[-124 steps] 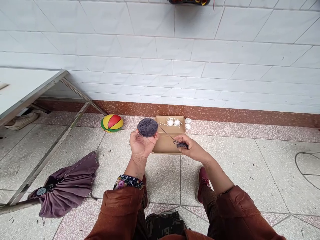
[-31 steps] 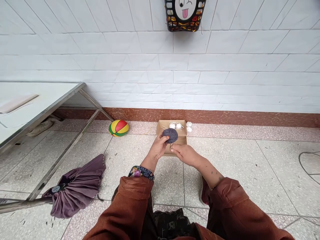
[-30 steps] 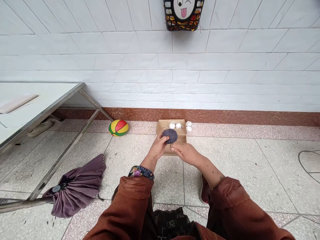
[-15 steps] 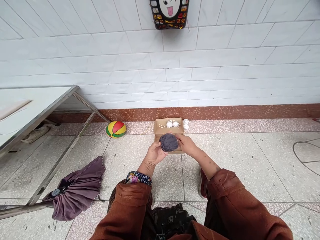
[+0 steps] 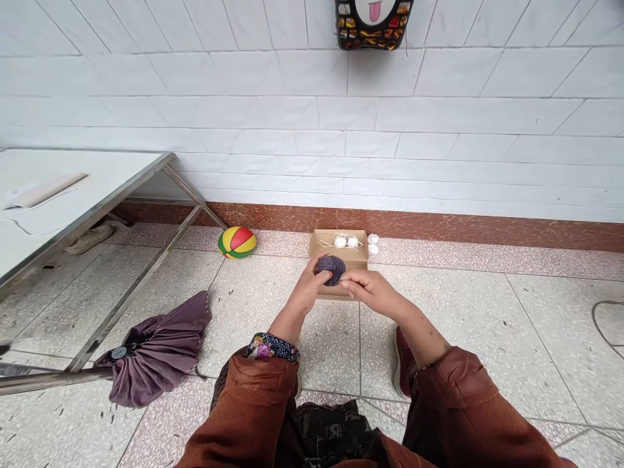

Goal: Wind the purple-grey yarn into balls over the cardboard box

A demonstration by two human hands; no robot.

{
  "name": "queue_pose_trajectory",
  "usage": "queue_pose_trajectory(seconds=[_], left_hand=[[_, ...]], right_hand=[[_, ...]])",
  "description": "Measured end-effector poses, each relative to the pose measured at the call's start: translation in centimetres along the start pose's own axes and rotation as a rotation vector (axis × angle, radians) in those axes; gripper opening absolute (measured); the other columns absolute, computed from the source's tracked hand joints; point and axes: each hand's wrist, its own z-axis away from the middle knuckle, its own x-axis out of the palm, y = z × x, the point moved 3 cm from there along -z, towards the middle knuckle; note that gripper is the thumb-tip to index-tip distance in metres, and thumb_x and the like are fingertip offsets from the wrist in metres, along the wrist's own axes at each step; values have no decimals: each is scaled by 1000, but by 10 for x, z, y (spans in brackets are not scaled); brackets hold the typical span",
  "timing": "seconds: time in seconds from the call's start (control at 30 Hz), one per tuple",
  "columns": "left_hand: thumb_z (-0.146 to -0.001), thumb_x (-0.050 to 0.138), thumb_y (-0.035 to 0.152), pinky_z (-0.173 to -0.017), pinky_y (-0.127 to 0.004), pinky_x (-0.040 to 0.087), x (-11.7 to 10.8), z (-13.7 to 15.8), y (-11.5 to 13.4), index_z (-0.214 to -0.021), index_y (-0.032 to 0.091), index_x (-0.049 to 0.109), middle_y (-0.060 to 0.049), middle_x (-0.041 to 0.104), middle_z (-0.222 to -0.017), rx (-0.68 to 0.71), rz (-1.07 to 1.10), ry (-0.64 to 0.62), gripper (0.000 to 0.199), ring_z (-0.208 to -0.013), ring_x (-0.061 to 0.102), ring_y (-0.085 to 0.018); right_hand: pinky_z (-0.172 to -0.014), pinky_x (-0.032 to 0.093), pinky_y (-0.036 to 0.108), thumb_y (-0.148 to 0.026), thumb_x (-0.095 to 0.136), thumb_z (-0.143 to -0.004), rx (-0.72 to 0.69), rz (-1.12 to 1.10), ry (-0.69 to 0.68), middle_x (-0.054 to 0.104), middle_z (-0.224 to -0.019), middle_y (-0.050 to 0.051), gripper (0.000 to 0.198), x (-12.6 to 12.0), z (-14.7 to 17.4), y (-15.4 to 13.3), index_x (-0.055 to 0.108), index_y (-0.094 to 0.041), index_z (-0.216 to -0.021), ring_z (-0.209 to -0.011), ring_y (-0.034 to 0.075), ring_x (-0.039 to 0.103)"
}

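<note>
A dark grey-purple ball of yarn [image 5: 331, 269] is held up in front of me. My left hand [image 5: 308, 286] wraps round its left side, thumb across the front. At the ball's right edge, my right hand [image 5: 369, 290] is closed in a pinch, seemingly on the strand of yarn, though the strand is hard to see. Behind and below the ball sits an open cardboard box [image 5: 318, 244], partly hidden by my hands. Inside its far part lie two white balls of yarn [image 5: 340, 241] with loose ends.
More small white balls [image 5: 373, 244] lie right of the box. A striped ball [image 5: 237, 242] rests near the wall. At left are a metal-framed table [image 5: 97, 170] and a folded purple umbrella [image 5: 163, 351]. A dark basket [image 5: 374, 32] hangs on the tiled wall.
The yarn ball has been turned in my left hand, whose thumb now crosses its front. My right hand has moved slightly down and right. The camera view has shifted left.
</note>
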Motion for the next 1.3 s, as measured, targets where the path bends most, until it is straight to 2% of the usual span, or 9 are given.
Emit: queue_pose_trajectory(seconds=[0.13, 0.3, 0.43, 0.6, 0.7, 0.9, 1.03, 1.2, 1.3], left_hand=[[-70, 64, 18, -100, -37, 38, 6, 10, 1, -140, 25, 53, -6, 64, -118, -81, -85, -193, 71, -109, 55, -24], [-75, 63, 32, -96, -41, 43, 21, 21, 3, -140, 22, 53, -10, 67, -120, -210, 340, -491, 66, -108, 61, -28], [-70, 65, 33, -102, -47, 43, 23, 16, 7, -127, 14, 62, -14, 69, -120, -179, 562, -357, 60, -121, 58, -34], [-72, 65, 30, -103, -45, 44, 11, 7, 18, -120, 19, 64, -10, 73, -114, -63, 661, -76, 50, -120, 60, -29], [-73, 64, 30, -98, -41, 47, 2, 5, 26, -118, 21, 65, -8, 72, -115, 20, 688, 16, 46, -116, 62, -26], [-74, 63, 29, -89, -36, 51, -8, 5, 38, -116, 22, 67, -8, 73, -113, 115, 729, 66, 42, -109, 65, -25], [-76, 62, 29, -84, -34, 53, -12, 6, 41, -112, 23, 68, -7, 74, -110, 145, 771, 122, 37, -103, 66, -23], [-76, 61, 30, -83, -34, 52, -13, 7, 39, -112, 23, 69, -7, 74, -110, 123, 763, 124, 37, -102, 66, -23], [-76, 61, 32, -84, -34, 52, -13, 7, 38, -113, 24, 68, -6, 74, -110, 118, 755, 112, 38, -102, 66, -22]], right_hand=[[-65, 41, 25, -36, 49, -97, 43, -15, 280, 55, -69, -2, 23, -21, -2, 15, 59, -21, -84, -64, 13, 51], [-63, 40, 25, -36, 48, -96, 171, 63, 316, 54, -65, -2, 25, -19, -6, 44, 55, -21, -77, -62, 14, 50], [-63, 39, 25, -31, 44, -96, 222, 134, 213, 58, -68, -1, 22, -4, -9, 52, 55, -21, -80, -64, 15, 54], [-65, 40, 27, -30, 45, -96, 233, 241, 146, 60, -70, 0, 19, 3, -9, 57, 58, -21, -84, -66, 16, 56], [-63, 42, 27, -31, 50, -92, 283, 161, 155, 63, -72, 0, 15, 0, -8, 60, 61, -21, -92, -64, 16, 57], [-52, 42, 25, -45, 50, -91, 377, -252, 190, 67, -80, 1, 31, -5, -5, 51, 60, -21, -107, -55, 13, 52], [-50, 38, 25, -53, 46, -93, 366, -267, 251, 60, -68, -1, 37, -10, -6, 48, 63, -20, -96, -50, 11, 45], [-53, 42, 25, -48, 54, -86, 391, -302, 390, 67, -88, 3, 33, -12, -7, 60, 57, -21, -106, -57, 12, 51], [-54, 43, 26, -47, 54, -86, 401, -246, 392, 66, -81, 1, 28, -13, -7, 60, 57, -22, -96, -55, 12, 51]])
